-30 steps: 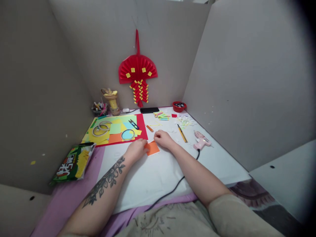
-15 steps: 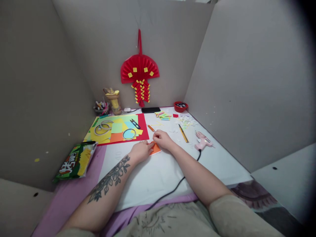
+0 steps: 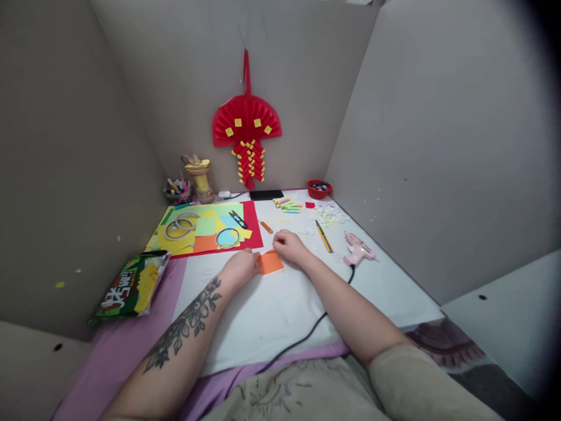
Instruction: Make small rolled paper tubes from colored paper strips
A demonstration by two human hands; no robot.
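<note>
A small square of orange paper (image 3: pixel 272 263) with white edges lies on the white table covering in front of me. My left hand (image 3: pixel 240 268) is at its left edge, with fingertips closed on that side. My right hand (image 3: pixel 290 245) rests by the paper's upper right corner. Its fingers are curled in a pinch, and what they hold, if anything, is hidden. Just beyond the hands lies a small orange paper roll (image 3: pixel 266 227). A yellow craft knife (image 3: pixel 324 237) lies to the right.
Coloured sheets on red card (image 3: pixel 256 225) bear tape rings (image 3: pixel 228 238) and thread snips (image 3: pixel 238 219). A pink glue gun (image 3: pixel 359 248) trails a black cable. Farther back are pastel paper rolls (image 3: pixel 289 206), paper scraps (image 3: pixel 329 215) and a red bowl (image 3: pixel 319 188). A snack bag (image 3: pixel 131 286) lies left.
My left hand has drawn back to the left, off the middle of the orange paper, so more of it shows. My right hand has barely moved.
</note>
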